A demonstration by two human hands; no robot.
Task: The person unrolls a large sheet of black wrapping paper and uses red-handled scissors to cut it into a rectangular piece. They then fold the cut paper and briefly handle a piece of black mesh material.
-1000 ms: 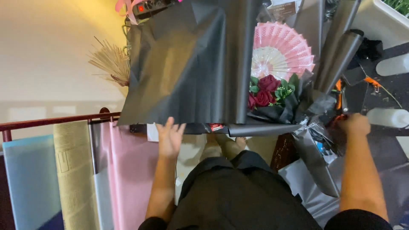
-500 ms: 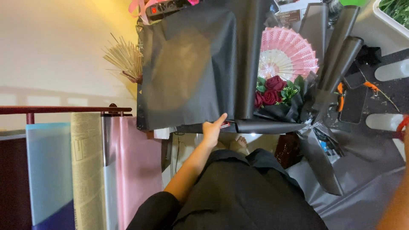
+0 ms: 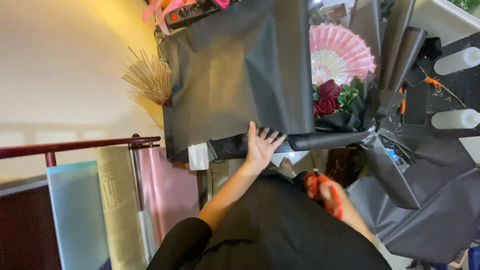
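A large sheet of black wrapping paper lies spread on the work surface. My left hand rests flat on its near edge, fingers spread, beside a black paper roll. My right hand is drawn back close to my body and grips red-handled scissors. Right of the sheet lies a bouquet with dark red roses and a pink folding fan, wrapped in black paper.
Rolls of pink, cream and blue wrapping paper hang on a rail at the left. A bunch of thin sticks sits by the sheet's left edge. White cylinders and loose black paper lie at the right.
My left hand has slid right along the sheet's near edge and now lies flat on it. My right hand has pulled back from the right side towards my body, holding red scissors.
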